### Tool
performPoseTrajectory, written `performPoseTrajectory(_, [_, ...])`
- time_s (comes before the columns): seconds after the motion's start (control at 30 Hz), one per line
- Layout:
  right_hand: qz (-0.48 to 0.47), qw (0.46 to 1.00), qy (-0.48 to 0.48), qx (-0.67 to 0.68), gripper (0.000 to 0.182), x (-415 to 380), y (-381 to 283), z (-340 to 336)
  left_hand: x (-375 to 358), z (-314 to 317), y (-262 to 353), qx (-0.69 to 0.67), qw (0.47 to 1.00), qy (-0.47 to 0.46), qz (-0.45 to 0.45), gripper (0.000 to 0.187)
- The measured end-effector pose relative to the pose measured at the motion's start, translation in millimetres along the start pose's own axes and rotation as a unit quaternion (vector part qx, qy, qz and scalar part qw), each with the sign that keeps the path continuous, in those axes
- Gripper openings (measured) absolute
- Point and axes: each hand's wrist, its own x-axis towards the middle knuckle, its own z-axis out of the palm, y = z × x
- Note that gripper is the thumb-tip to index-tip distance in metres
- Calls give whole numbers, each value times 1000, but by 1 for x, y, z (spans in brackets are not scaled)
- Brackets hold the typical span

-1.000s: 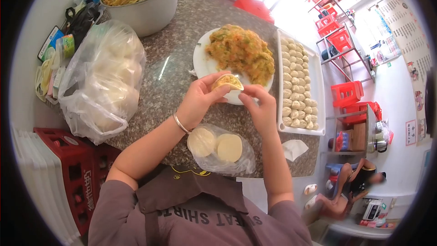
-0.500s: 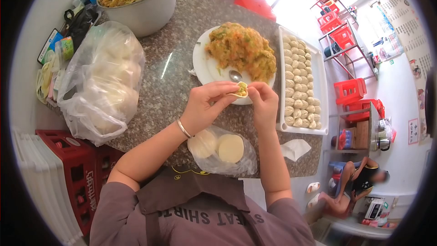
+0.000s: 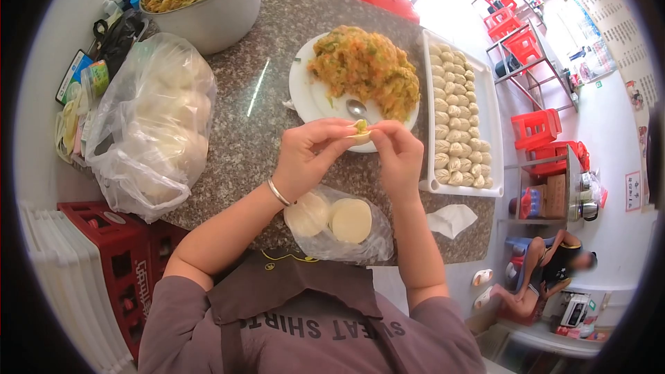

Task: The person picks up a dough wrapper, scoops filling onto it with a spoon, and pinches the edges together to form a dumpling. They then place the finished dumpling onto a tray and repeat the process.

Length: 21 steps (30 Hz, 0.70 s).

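Observation:
Between my fingertips is a dumpling (image 3: pixel 361 133), a pale round wrapper partly folded over yellow-green filling that still shows at the top. My left hand (image 3: pixel 309 149), with a bangle at its wrist, pinches one side of it. The thumb and fingers of my right hand (image 3: pixel 400 156) pinch the other side. Just beyond, a white plate (image 3: pixel 305 76) carries a mound of chopped filling (image 3: pixel 364 66) and a metal spoon (image 3: pixel 356 109). Nearer my body, stacks of round wrappers (image 3: pixel 350 221) lie in a clear plastic bag (image 3: pixel 377 242).
On the right stands a white tray (image 3: pixel 493 145) with rows of pleated dumplings (image 3: pixel 454 118). A crumpled tissue (image 3: pixel 451 220) lies below it. To the left are a bulging plastic bag (image 3: pixel 156 125) and a metal pot (image 3: pixel 215 21) of filling. Another person (image 3: pixel 554 263) sits at the far right.
The wrapper has gone from an open cup to a flatter fold, with the filling squeezed between its edges. Both hands have stayed in nearly the same spot.

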Motion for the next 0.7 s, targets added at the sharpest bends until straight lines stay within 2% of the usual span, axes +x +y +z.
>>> performPoseTrajectory(0.03, [1, 1000, 1, 0, 10, 0, 0, -3, 0, 0, -1, 0, 1000, -1, -1, 17])
performPoseTrajectory(0.1, [98, 991, -34, 90, 8, 2, 1, -8, 0, 1, -2, -25, 1000, -13, 13, 17])
performPoseTrajectory(0.13, [98, 991, -33, 90, 8, 2, -1, -9, -1, 1, -2, -25, 1000, -14, 12, 17])
performPoseTrajectory(0.23, [85, 989, -53, 107, 7, 2, -4, -6, -1, 0, -2, -16, 1000, -20, 9, 16])
performPoseTrajectory(0.3, [5, 998, -30, 52, 8, 1, 2, -5, -1, -1, 2, 3, 999, -32, -11, 15])
performPoseTrajectory(0.33, [6, 998, -29, 52, 8, 1, 4, -5, 0, -1, 4, 3, 999, -33, -11, 15])
performPoseTrajectory(0.4, [-53, 998, -21, -39, 8, 2, 6, -4, 0, -1, 7, 12, 998, -8, -66, 14])
performPoseTrajectory(0.43, [-53, 998, -20, -39, 8, 2, 5, -4, 1, -2, 6, 12, 998, -9, -67, 14])
performPoseTrajectory(0.5, [17, 999, -31, 6, 7, 3, 4, -3, 2, -4, 4, 7, 999, -29, -34, 17])
performPoseTrajectory(0.63, [4, 999, -23, 28, 7, 1, 6, -3, 1, 0, 3, -12, 999, -17, -43, 17])
performPoseTrajectory(0.7, [-46, 998, -5, -51, 8, 0, 4, 1, 1, 1, 6, -6, 997, 37, -73, 16])
